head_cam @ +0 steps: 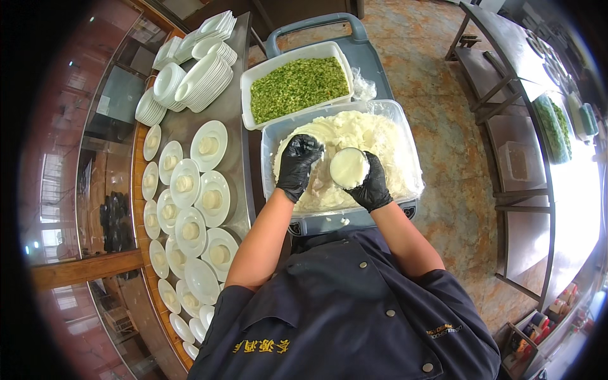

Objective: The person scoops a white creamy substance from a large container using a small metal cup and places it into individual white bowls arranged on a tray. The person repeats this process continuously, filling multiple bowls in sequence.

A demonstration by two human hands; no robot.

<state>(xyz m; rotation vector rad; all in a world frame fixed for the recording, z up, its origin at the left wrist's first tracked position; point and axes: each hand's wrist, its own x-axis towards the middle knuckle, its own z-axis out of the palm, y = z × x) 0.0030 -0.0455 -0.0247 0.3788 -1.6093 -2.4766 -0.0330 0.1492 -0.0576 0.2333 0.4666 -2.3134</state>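
My right hand [373, 186], in a black glove, grips a round cup [365, 174] filled level with a pale, mashed-potato-like mass [349, 167]. Its open face points up at me. To its left is my left hand [298, 164], also gloved, with curled fingers and white smears along the thumb side. Whether anything is inside those fingers is hidden. Both hands are over a translucent plastic tub [269, 164] lined with clear film, which holds a large heap of the same pale mash [342, 128].
Behind the tub, a white container [245, 90] holds chopped green filling [299, 88]. Both stand on a grey cart [375, 59]. On the steel counter [242, 137] at left are many white plates [214, 161] with pale round portions, and stacked bowls [209, 83]. A steel table [565, 199] stands right.
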